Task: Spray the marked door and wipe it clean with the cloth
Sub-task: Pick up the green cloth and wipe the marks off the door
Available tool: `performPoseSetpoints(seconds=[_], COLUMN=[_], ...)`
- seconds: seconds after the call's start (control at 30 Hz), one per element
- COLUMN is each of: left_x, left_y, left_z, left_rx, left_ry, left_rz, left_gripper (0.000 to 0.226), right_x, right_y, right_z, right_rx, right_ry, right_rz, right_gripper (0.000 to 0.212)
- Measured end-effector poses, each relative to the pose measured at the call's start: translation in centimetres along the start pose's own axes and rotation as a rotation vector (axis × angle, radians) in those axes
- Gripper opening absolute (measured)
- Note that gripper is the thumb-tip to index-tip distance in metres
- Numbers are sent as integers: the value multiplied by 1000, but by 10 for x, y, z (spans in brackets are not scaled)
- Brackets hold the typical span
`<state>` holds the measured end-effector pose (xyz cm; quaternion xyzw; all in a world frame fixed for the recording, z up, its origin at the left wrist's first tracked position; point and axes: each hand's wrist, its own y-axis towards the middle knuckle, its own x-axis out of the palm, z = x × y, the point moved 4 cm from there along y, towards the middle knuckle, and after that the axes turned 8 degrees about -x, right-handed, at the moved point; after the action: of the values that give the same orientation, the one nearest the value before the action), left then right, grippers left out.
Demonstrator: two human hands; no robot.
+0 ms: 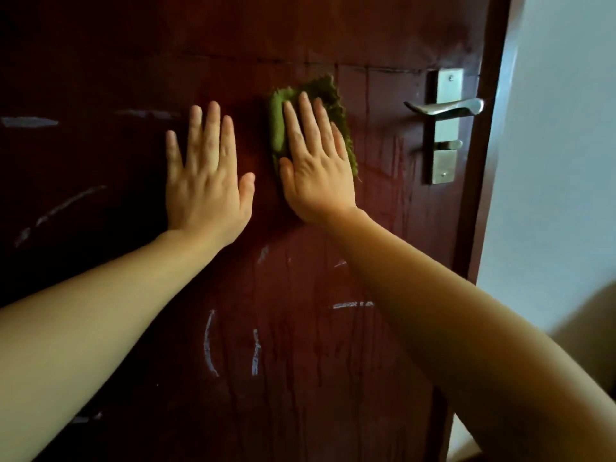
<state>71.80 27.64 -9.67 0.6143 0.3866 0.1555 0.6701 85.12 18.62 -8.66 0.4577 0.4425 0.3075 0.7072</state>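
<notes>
Right hand (pixel 316 171) flat, fingers (pixel 308 118) straight & slightly apart, pressing fuzzy green cloth (pixel 276 128) onto dark red chalk-marked wooden door (pixel 300 328), left of silver lever handle (pixel 446 106). Left hand (pixel 206 175) flat on door, fingers spread, holding nothing.

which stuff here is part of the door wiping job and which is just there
Job:
door
green cloth, pressed flat by the right hand
white marks
left hand, flat on the door

Just there:
door handle
wall
</notes>
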Motion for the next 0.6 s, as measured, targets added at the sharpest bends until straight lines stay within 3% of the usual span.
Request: performPoseSetpoints(seconds=[0.17,0.37,0.53,0.6], left_x=[14,15,13,13], left_y=[0,-1,0,1], left_z=[-4,-1,0,1], left_rx=[-18,-21,-19,-20], left_ry=[41,23,50,61], left_rz=[-16,20,26,31], left_gripper=[77,75,75,74], right_x=[-3,24,47,55], right_y=[-13,-124,-142,-129], right_z=[61,97,34,-29], right_rx=[232,503,763,565], right_ry=[14,54,109,120], right_rz=[21,19,161,114], right_gripper=[72,73,76,80])
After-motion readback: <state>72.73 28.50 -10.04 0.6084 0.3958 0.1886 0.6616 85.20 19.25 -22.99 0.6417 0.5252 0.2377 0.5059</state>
